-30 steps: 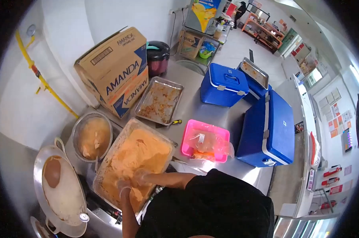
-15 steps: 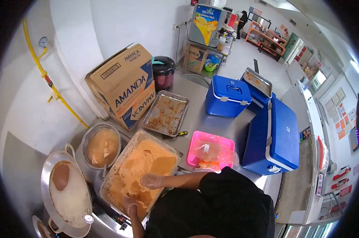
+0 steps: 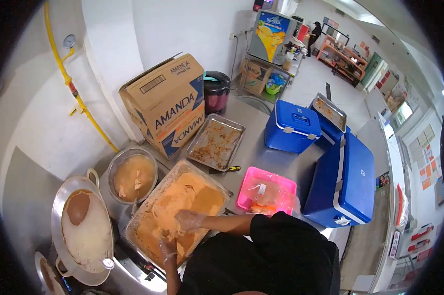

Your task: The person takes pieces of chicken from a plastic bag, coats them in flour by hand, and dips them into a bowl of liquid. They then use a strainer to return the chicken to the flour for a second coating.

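My right hand (image 3: 189, 221) and my left hand (image 3: 168, 248) are in thin clear gloves dusted with breading flour. Both reach into a wide rectangular pan (image 3: 218, 183) of orange-tan breading flour (image 3: 175, 202). The right hand rests on the flour near the pan's middle. Closer to the near edge, the left hand points inward, its fingers close to the right hand. Flour and blur hide the fingertips, so whether anything is between the fingers cannot be made out. Beside the pan stands a round metal bowl (image 3: 154, 178) of cloudy orange liquid with pale pieces and a utensil handle.
A wok (image 3: 58, 230) of foaming oil with a dial thermometer (image 3: 108, 263) stands at the left; blue flame shows below. Around the counter are a stained metal tray (image 3: 237, 130), a yellow-black handled tool (image 3: 233, 168), a pink tray (image 3: 244, 183), cardboard boxes (image 3: 175, 110) and blue coolers (image 3: 293, 128).
The view has shifted, so the scene sits slightly further right. My left hand has moved up and inward through the flour, nearer my right hand, which stays over the pan's middle.
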`<act>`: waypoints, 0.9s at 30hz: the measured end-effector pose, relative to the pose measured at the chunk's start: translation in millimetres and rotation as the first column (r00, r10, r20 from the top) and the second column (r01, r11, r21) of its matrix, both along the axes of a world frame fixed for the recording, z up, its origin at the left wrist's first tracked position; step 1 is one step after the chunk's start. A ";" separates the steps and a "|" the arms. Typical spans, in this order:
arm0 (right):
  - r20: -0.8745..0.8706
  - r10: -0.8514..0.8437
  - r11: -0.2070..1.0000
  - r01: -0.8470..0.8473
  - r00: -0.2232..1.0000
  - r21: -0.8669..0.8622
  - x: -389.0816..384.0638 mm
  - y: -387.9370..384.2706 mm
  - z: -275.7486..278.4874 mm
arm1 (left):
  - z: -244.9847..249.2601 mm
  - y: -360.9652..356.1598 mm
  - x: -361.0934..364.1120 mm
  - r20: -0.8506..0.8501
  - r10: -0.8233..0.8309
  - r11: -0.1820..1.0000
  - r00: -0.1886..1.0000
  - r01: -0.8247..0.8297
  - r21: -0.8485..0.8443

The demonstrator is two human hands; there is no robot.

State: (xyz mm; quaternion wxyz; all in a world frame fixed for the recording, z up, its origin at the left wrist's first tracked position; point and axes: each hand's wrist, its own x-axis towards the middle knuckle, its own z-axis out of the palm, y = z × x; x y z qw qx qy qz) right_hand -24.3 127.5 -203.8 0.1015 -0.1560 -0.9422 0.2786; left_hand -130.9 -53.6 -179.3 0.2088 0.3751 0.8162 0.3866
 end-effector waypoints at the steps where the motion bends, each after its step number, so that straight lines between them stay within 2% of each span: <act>1: -0.028 -0.009 0.996 0.007 1.000 -0.093 5.0 9.8 9.6 | -20.8 -5.4 -7.1 0.002 0.014 1.000 1.000 -0.014 -0.004; 2: -0.054 -0.019 0.983 0.009 0.998 -0.184 8.8 21.2 34.4 | -50.8 -10.9 -16.4 0.057 0.047 0.992 0.997 -0.054 0.117; 3: 0.098 -0.072 0.979 0.089 0.993 -0.182 4.4 33.3 55.1 | -66.9 -17.3 -21.5 0.114 0.076 0.967 0.991 -0.101 0.233; 4: 0.248 -0.120 0.972 0.164 0.961 -0.166 -1.8 45.9 79.1 | -39.8 -20.3 -17.4 0.116 0.095 0.967 0.989 -0.120 0.227; 5: 0.233 -0.095 0.986 0.124 0.968 -0.112 -4.7 57.9 124.8 | 20.6 -18.2 -7.4 0.058 0.105 0.993 0.993 -0.108 0.049; 6: 0.218 -0.066 0.995 0.081 0.974 -0.060 -9.8 67.2 157.5 | 52.8 -20.5 -2.6 0.003 0.106 0.986 0.994 -0.105 -0.133; 7: 0.007 -0.145 0.989 0.145 0.989 0.012 -28.8 85.2 125.5 | 42.2 -28.0 -6.6 0.006 0.130 0.982 0.992 -0.128 -0.142; 8: -0.210 -0.207 0.972 0.225 0.955 0.065 -47.7 102.4 94.4 | 23.8 -35.0 -12.9 -0.070 0.084 0.985 0.994 -0.093 -0.143; 9: -0.149 -0.212 0.977 0.206 0.966 -0.054 -55.9 105.8 131.1 | 21.4 -39.3 -14.5 -0.143 0.033 0.987 0.989 -0.055 -0.150; 11: -0.064 -0.236 0.943 0.213 0.970 -0.257 -78.5 110.7 197.0 | 32.9 -42.5 -10.8 -0.100 0.063 0.975 0.993 -0.082 -0.208; 12: -0.039 -0.262 0.911 0.234 0.964 -0.341 -91.6 112.8 210.3 | 40.2 -43.1 -7.5 -0.061 0.078 0.962 0.995 -0.092 -0.259; 13: -0.035 -0.251 0.910 0.224 0.967 -0.348 -107.8 117.9 210.3 | 38.1 -45.7 -4.3 -0.032 0.138 0.958 0.990 -0.142 -0.251; 15: 0.134 -0.350 0.853 0.374 0.927 -0.365 -150.7 121.3 205.3 | 38.5 -44.4 -4.2 -0.033 0.135 0.941 0.990 -0.139 -0.307; 16: 0.141 -0.336 0.853 0.365 0.931 -0.373 -175.2 126.1 183.0 | 38.5 -45.8 -2.9 -0.032 0.125 0.925 0.992 -0.128 -0.357; 18: 0.161 -0.224 0.974 0.224 0.961 0.014 -224.1 141.4 109.7 | 13.1 -52.1 -7.2 -0.060 0.130 0.934 0.990 -0.143 -0.328; 19: 0.167 -0.214 0.976 0.216 0.962 0.003 -237.6 142.3 90.4 | 3.9 -55.9 -7.4 -0.089 0.124 0.947 0.988 -0.144 -0.288; 22: 0.102 -0.243 0.957 0.256 0.965 -0.136 -250.2 139.5 59.6 | 25.0 -48.8 -4.1 -0.127 0.120 0.952 0.985 -0.150 -0.268; 23: 0.008 -0.331 0.930 0.328 0.944 -0.169 -246.7 138.8 57.6 | 24.4 -50.8 -6.7 -0.136 0.057 0.933 0.989 -0.101 -0.347; 24: -0.083 -0.417 0.896 0.394 0.905 -0.206 -244.9 139.4 56.5 | 11.4 -49.6 -12.9 -0.134 0.056 0.929 0.989 -0.101 -0.356; 25: -0.108 -0.414 0.790 0.416 0.904 0.450 -263.5 149.2 -27.1 | -8.4 -50.4 -18.5 -0.196 0.009 0.948 0.980 -0.071 -0.311; 26: -0.234 -0.503 0.249 0.399 0.832 0.882 -282.5 158.5 -111.6 | -14.9 -62.5 -15.3 -0.252 -0.023 0.958 0.967 -0.051 -0.283; 27: -0.384 -0.327 0.862 0.439 0.863 0.253 -219.4 147.5 -27.7 | 21.4 -52.2 -8.0 -0.135 0.005 0.913 0.991 -0.060 -0.404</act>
